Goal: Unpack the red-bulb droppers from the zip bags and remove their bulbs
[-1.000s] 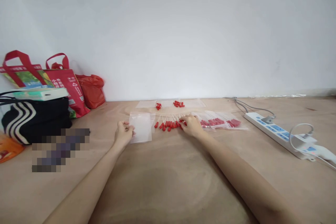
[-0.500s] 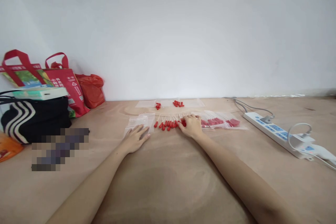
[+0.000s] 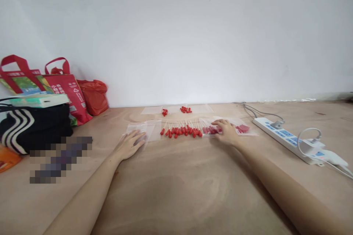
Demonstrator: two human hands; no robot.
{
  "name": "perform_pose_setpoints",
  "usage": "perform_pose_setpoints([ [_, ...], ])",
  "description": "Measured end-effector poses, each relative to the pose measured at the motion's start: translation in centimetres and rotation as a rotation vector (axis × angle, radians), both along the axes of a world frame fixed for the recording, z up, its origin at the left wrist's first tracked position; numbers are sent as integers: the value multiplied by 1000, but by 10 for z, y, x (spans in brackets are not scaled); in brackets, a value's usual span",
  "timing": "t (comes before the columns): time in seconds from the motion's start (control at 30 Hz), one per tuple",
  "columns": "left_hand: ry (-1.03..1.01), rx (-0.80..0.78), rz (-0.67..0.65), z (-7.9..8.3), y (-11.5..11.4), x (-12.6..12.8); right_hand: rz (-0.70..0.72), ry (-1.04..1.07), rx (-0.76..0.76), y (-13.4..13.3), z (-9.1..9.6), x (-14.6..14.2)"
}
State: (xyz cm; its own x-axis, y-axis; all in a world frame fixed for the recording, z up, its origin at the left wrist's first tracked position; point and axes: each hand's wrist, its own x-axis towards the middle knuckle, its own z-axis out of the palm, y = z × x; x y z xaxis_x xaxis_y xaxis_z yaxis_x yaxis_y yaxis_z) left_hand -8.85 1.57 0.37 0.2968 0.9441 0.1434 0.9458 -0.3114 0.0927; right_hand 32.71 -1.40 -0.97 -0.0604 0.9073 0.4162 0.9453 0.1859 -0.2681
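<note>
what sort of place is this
Possibly a home or small workroom: a wide wooden-looking surface meets a pale wall, with a power strip at the right and shopping bags at the left.

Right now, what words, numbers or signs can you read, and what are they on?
"小", as it seems: on the red shopping bag; its other big Chinese characters are too blurred.
Recycling sign, a triangle of arrows: same bag.
Its small print: too small to read.
Power strip: no readable words.
Clear plastic bags: no readable words.
</note>
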Motion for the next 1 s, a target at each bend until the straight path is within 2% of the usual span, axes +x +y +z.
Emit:
perform_pose_setpoints([
  [0.13,-62,225,-38,3,-7,15,-119,-83,35,-7,-15,45],
  [0.27,-65,353,-177,2,-16,38,-97,-103,146,-5,-24,54],
  [0.33,-41,386,-244,0,-20,45,-70,-67,263,-4,-23,53],
  [0.47,-39,480,-347,-2,-25,51,-202,156,607,-13,-2,51],
  [0.53,-68,513,-379,-1,-27,53,-269,309,688,-23,17,45],
  [0.57,-94,520,-386,0,-28,54,-253,383,682,-28,26,39],
  [0.6,-127,522,-388,1,-29,55,-194,482,624,-32,33,30],
  [0.7,-258,490,-375,4,-33,62,51,822,164,-43,38,-11],
  [0.8,-384,405,-362,7,-39,72,209,1075,-226,-50,19,-60],
  [0.87,-433,322,-386,7,-45,81,256,1189,-458,-53,3,-86],
  [0.9,-450,281,-411,8,-48,87,252,1240,-561,-55,-2,-94],
  [1.0,-486,165,-526,9,-60,106,377,1297,-778,-59,-10,-102],
])
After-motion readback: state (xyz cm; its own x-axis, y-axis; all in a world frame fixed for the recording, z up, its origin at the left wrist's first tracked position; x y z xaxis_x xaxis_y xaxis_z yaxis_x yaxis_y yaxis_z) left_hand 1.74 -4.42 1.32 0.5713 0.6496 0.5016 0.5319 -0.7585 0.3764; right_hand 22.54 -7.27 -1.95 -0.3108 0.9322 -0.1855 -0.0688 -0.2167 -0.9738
